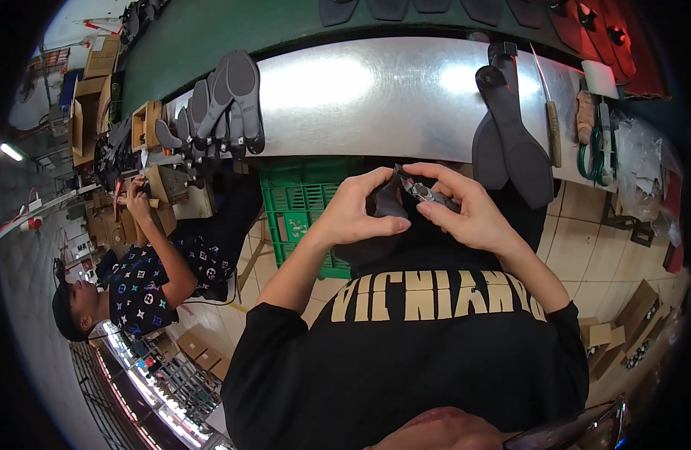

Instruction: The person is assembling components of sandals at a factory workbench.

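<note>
My left hand (358, 210) grips a dark grey shoe sole (389, 201) in front of my chest, fingers curled over its upper edge. My right hand (465, 210) holds small metal cutting pliers (422, 192), whose tip touches the edge of the sole. Both hands meet just below the edge of the shiny metal workbench (375, 97). Most of the sole is hidden behind my fingers and against my black shirt.
Several grey soles (225, 105) are stacked at the bench's left; two more soles (514, 142) lie at its right beside a knife (549, 112) and green-handled scissors (594, 150). A green plastic crate (300, 210) stands under the bench. A seated person (146, 262) works at the left.
</note>
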A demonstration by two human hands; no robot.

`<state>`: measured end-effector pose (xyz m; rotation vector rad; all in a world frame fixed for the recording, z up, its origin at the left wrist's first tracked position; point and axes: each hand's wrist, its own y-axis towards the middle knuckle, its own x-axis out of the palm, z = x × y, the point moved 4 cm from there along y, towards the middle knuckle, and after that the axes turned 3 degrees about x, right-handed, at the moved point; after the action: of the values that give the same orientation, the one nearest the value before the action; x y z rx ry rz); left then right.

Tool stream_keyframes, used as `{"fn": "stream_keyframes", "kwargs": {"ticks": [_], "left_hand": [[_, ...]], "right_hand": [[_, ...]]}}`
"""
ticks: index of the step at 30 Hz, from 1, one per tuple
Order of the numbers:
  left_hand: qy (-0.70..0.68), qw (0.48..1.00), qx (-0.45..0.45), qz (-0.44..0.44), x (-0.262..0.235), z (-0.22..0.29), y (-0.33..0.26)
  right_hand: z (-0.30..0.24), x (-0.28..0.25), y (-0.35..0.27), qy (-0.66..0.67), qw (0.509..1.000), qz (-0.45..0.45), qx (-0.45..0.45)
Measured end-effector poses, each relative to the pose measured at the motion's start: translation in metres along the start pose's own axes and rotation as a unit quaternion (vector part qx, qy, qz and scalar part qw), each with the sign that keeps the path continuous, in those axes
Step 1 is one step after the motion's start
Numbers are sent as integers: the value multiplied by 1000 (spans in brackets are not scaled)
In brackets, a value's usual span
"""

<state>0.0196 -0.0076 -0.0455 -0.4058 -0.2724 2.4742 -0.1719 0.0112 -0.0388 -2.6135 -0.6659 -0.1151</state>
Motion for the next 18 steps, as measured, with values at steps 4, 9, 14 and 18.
{"fn": "stream_keyframes", "kwargs": {"ticks": [4, 9, 14, 18], "left_hand": [[10, 1000, -8, 13, 2, 0, -4], [7, 999, -33, 1, 1, 5, -7], [21, 999, -42, -7, 0, 8, -7], [16, 999, -43, -3, 0, 6, -7]], "right_hand": [[3, 1, 0, 1, 1000, -8, 16], [6, 5, 1, -2, 1000, -14, -1], [8, 5, 3, -1, 1000, -9, -15], [10, 3, 4, -11, 1000, -15, 3]]}}
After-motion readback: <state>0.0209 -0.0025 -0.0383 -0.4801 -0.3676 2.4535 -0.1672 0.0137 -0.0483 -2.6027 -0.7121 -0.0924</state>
